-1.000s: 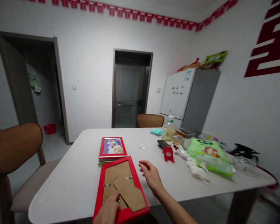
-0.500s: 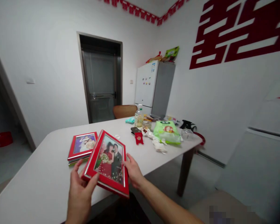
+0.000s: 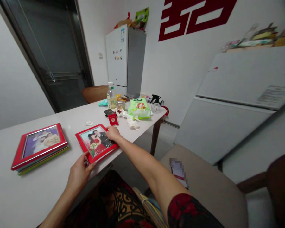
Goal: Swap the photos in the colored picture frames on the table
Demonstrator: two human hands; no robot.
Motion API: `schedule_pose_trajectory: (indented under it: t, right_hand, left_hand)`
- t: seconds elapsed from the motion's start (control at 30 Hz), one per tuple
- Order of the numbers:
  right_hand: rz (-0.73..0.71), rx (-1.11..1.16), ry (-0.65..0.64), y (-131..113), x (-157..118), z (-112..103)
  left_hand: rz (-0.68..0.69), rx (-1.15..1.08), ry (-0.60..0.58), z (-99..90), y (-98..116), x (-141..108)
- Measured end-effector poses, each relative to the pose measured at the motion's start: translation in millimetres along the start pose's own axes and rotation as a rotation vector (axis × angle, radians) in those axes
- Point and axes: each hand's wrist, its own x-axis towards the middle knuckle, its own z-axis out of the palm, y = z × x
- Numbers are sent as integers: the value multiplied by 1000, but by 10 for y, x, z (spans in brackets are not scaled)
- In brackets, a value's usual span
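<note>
A red-bordered picture frame (image 3: 98, 144) showing a couple, one in a red dress, is at the front edge of the white table, lying nearly flat. Whether it fully rests on the tabletop I cannot tell. My left hand (image 3: 79, 172) grips its near left corner, thumb along the border. At its right side my right hand (image 3: 113, 133) holds the edge, the fingertips partly hidden. To the left lies a second red picture frame (image 3: 21, 148) with a purple photo, on top of a green-edged one.
Behind the frame are a red packet (image 3: 113, 119), a dark phone-like object (image 3: 109, 112), crumpled tissues (image 3: 133, 123), a bottle (image 3: 110, 96), a glass jar (image 3: 120, 105) and a green tissue pack (image 3: 139, 109). A cushioned chair (image 3: 204, 190) stands to the right.
Both hands have brought the couple's picture frame from a tilted, raised pose down to the table edge, turning it. The view has swung right, so the stack shows farther left.
</note>
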Motion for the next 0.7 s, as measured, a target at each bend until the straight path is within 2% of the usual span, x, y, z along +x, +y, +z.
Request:
schedule_pose_trajectory:
  t: [0.13,0.27,0.33,0.5,0.6,0.7]
  right_hand:
    - [-40,-117,15,-91,-11,-1]
    - [-218,-183,59,-438,-202,80]
    - [-383,-188,47,-717,-331,197]
    - [-787,-183,-38,-1391,-656,615]
    - [-911,-213,-82,-1596,-770,827]
    - [-938,-253,-75,-1669,-790,937]
  left_hand:
    - [81,202,46,-28,76,32]
    - [106,149,123,-58,-107,-24]
    - [64,21,171,-117,-265,-69]
    - [-150,-540,329,-363,-686,-137]
    - [-221,-673,421,-502,-879,-138]
    - [-286,-823,478,-589,-983,-130]
